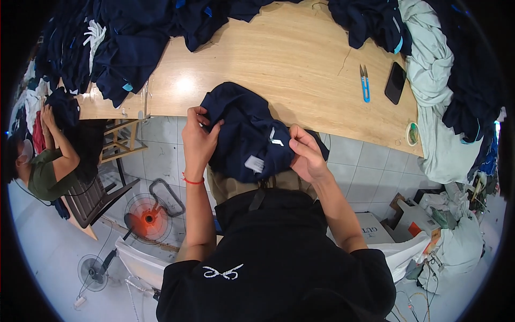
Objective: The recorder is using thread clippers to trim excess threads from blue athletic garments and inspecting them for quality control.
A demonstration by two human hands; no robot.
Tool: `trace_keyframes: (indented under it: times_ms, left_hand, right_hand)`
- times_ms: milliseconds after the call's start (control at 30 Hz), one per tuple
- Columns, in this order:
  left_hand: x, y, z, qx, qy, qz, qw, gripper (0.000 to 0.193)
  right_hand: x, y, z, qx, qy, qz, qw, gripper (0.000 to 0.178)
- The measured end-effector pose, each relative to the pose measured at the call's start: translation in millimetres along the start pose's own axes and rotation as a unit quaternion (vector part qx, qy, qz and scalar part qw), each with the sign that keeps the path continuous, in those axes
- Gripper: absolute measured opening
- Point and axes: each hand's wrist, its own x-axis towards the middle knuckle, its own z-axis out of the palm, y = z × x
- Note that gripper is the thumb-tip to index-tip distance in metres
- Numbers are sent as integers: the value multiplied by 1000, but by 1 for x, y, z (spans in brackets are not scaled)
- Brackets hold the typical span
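From where I stand, the dark navy garment (236, 121) lies across the table's (263, 59) near edge and drops toward the lap, its right edge pinched by the right hand (309, 155), while the left hand (198, 137) curls at its left side, thumb and fingertips parted, and I can't tell whether they grip cloth. This seems to be spreading or checking the piece; continuing would call for a sure left-hand hold.

We see a black short-sleeved shirt (300, 257) with a white looped print (223, 272), a thin red bracelet (193, 181) and what look like khaki trousers (221, 189), mostly hidden.
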Motion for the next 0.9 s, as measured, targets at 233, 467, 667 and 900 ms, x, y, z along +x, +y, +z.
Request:
trace_keyframes:
  times_ms: [233,467,667,900]
  left_hand:
    - [4,16,-7,-121,92,-89,984,25]
    - [3,15,-20,-156,123,-65,978,27]
    - [0,23,-30,-128,309,-19,942,27]
    - [-4,22,-21,-21,139,9,990,38]
  right_hand:
    - [-4,16,0,-157,-82,170,969,37]
    - [-9,16,9,-422,-84,73,900,45]
    - [2,-43,32,-607,253,-391,644,33]
    - [-10,-60,-3,-184,231,-176,939,42]
